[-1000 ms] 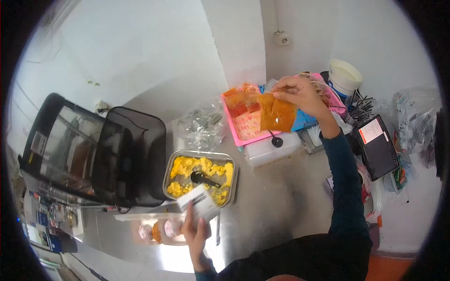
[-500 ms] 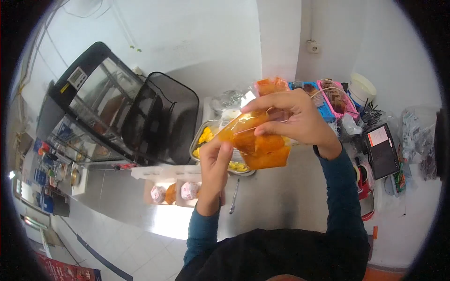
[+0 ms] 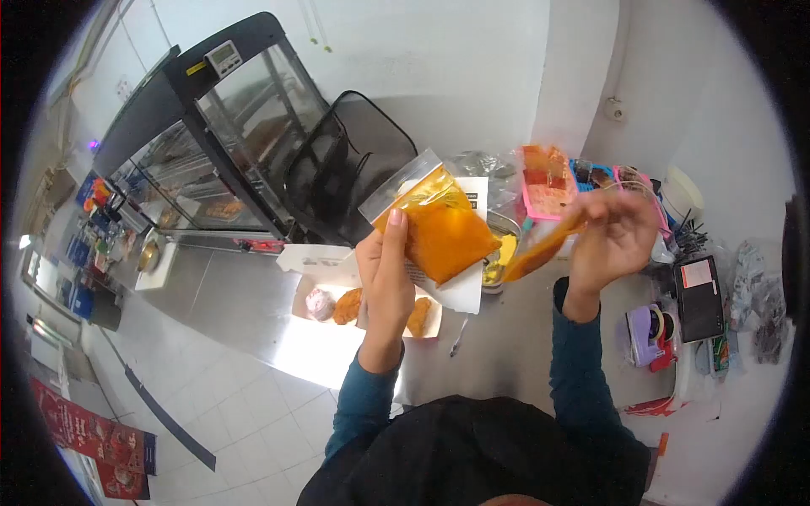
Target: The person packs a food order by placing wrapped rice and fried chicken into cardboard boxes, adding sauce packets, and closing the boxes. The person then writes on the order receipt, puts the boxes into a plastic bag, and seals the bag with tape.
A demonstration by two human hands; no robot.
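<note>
- Here's the left hand (image 3: 388, 282) on the left, thumb pressed flat over an orange packet (image 3: 451, 240), its fingers curled behind, clamping it with a white card (image 3: 462, 291).
- That packet is up at the middle of the scene, tilted, its clear top edge leaning to the far left.
- Over on the right, the right hand (image 3: 623, 240) pinches a second orange packet (image 3: 540, 253) near one end; it's blurred, so I cannot tell exactly which fingertips bear on it.
- Slick film against smooth card, and mostly one thumb on top: if that thumb eases, I'd say the filled packet slides off the card's lower edge.
- Squeezing harder has its own danger: pressure on the soft filling could strain the seal and let it leak.
- Just to the near left, an open box (image 3: 305, 327) holds a wrapped ball (image 3: 320, 304) and a fried piece (image 3: 347, 307); a leak or a low wrist could mess that food.
- Yellow food (image 3: 506, 253) shows beyond, between the packets, so a weak pinch on the right could drop the second one into it.
- Far right, a pink basket (image 3: 530, 211) holds more packets.
</note>
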